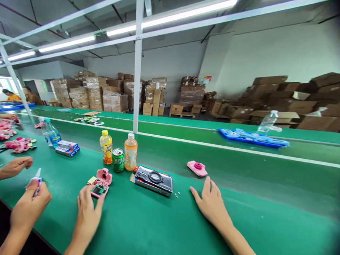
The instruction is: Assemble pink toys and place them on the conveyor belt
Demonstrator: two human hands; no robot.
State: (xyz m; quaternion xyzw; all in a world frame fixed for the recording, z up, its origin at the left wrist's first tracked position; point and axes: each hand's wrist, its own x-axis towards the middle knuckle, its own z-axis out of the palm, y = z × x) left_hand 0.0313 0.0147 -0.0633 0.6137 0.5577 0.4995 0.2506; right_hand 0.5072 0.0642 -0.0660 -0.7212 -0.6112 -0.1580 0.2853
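Note:
My left hand [88,214] has its fingers and thumb around the near edge of an opened pink toy camera [104,177]. A green circuit board [99,190] shows inside its casing, and a small yellowish piece [92,180] sticks out beside it. My right hand [210,200] is open over the green surface, fingers apart and nothing in them. Just beyond its fingertips lies a closed pink toy camera [197,168]. Between my hands, a phone [153,177] with a ring on its back rests on a box, with small white bits [177,195] beside it.
At left, a co-worker's hand [33,201] holds a small tube; their other hand [12,168] is near it. Bottles [131,153], a green can [118,160], blue-white boxes [67,148] and pink parts [18,144] stand about. A blue tray [252,138] lies farther back.

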